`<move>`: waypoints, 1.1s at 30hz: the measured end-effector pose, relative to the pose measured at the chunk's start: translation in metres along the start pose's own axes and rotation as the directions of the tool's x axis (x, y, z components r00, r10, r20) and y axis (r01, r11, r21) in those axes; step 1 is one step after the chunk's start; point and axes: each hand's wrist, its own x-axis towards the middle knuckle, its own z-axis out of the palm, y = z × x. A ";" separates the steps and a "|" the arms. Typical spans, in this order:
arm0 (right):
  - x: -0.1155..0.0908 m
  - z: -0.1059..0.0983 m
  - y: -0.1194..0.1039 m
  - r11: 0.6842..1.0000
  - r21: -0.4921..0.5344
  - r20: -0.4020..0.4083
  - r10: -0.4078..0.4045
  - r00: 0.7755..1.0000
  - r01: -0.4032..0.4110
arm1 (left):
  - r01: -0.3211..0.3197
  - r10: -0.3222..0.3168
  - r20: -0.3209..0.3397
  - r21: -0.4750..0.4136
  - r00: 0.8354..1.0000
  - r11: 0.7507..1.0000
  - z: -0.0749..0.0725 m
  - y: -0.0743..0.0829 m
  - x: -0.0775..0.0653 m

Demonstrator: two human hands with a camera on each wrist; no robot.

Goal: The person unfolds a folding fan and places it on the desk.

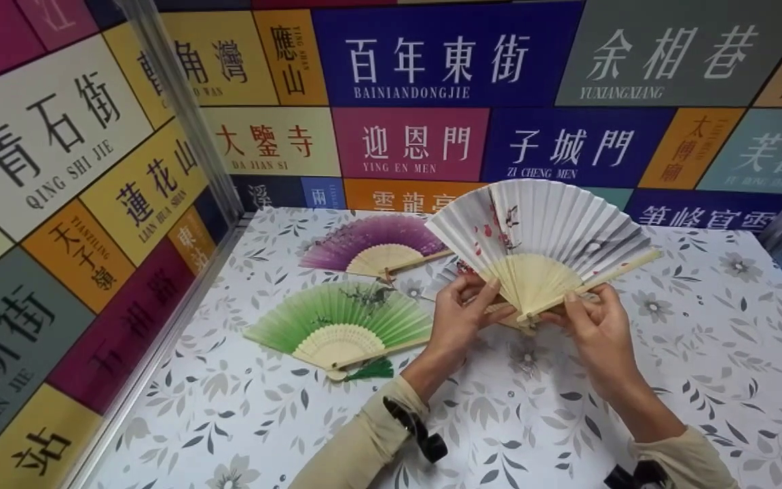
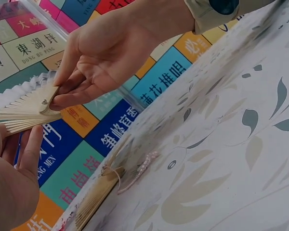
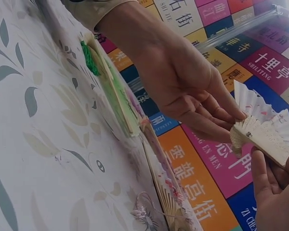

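A white folding fan (image 1: 547,224) with red blossoms and pale bamboo ribs is spread wide above the table. My left hand (image 1: 462,316) pinches its left edge near the pivot. On the other side, my right hand (image 1: 598,322) grips the right outer rib, its thumb on the front. The left wrist view shows the right hand (image 2: 111,55) at the ribs, with the near left hand (image 2: 14,178) partly cut off. Seen from the right wrist, the left hand (image 3: 183,82) holds the fan by its pivot end.
On the patterned table (image 1: 228,407) lie a spread green fan (image 1: 343,319) with a dark green tassel and a purple fan (image 1: 370,241) behind it. Another fan (image 3: 168,197) with a pale tassel lies beneath the held one, mostly hidden. Sign-covered panels (image 1: 411,142) stand behind and left.
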 end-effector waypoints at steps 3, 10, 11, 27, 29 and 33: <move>0.000 0.000 0.000 1.000 0.002 0.000 0.004 1.000 -0.004 | -0.001 0.001 -0.005 -0.005 1.000 1.000 0.000 0.000 0.000; -0.001 0.000 0.001 0.998 0.054 0.008 0.014 1.000 -0.014 | -0.001 0.001 -0.016 0.002 1.000 1.000 0.000 0.001 0.000; -0.001 0.000 0.001 0.998 0.062 0.009 0.015 1.000 -0.015 | -0.002 0.002 -0.017 0.005 1.000 1.000 0.000 0.000 0.000; -0.002 0.002 0.005 0.989 0.144 -0.006 0.042 0.999 -0.041 | -0.025 0.023 -0.077 -0.018 0.997 1.000 0.000 0.000 0.000; -0.002 0.003 0.005 0.987 0.154 -0.006 0.043 0.999 -0.042 | -0.024 0.022 -0.091 -0.026 0.996 0.999 0.001 0.000 0.000; -0.003 0.003 0.006 0.981 0.187 0.004 0.044 0.999 -0.044 | -0.022 0.016 -0.115 -0.044 0.993 0.999 0.001 0.000 0.001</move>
